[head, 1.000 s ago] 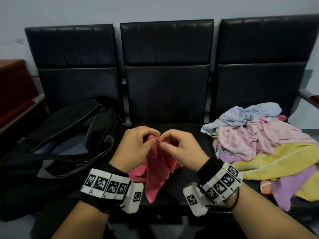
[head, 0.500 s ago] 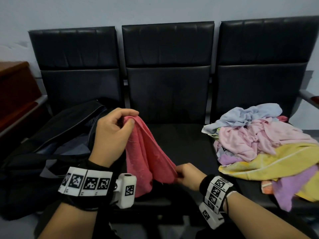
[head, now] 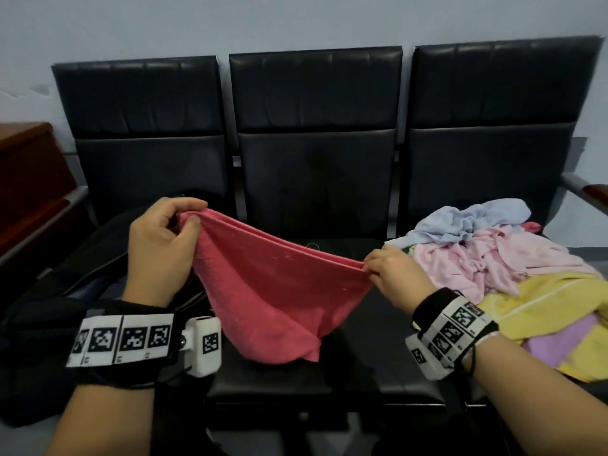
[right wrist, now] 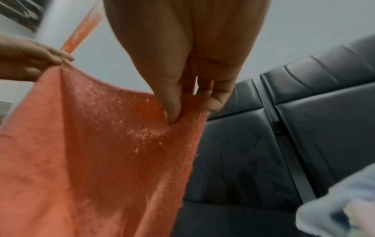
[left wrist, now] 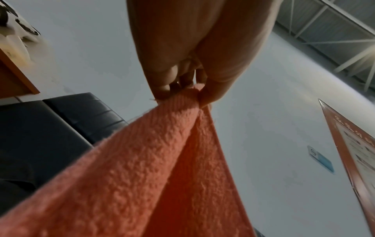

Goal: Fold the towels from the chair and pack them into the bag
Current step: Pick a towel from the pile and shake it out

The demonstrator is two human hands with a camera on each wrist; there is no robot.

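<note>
A coral-red towel (head: 273, 291) hangs stretched between my two hands above the middle seat. My left hand (head: 184, 222) pinches one end up high on the left; in the left wrist view its fingertips (left wrist: 164, 89) clamp the towel (left wrist: 142, 160). My right hand (head: 373, 268) pinches the other end, lower and to the right; the right wrist view shows thumb and finger nipping the towel (right wrist: 101, 144). The black bag (head: 59, 291) lies open on the left seat. A pile of towels (head: 493, 258) in pink, pale blue, yellow and purple covers the right seat.
Three black chairs (head: 316, 159) stand joined in a row against a pale wall. A brown wooden piece of furniture (head: 29, 179) is at the far left. A metal armrest (head: 585, 189) sticks out at the right end.
My hands, together at the towel's top a second ago, have drawn apart. The left rose and went left, the right slid along the edge to the right, spreading the towel wide.
</note>
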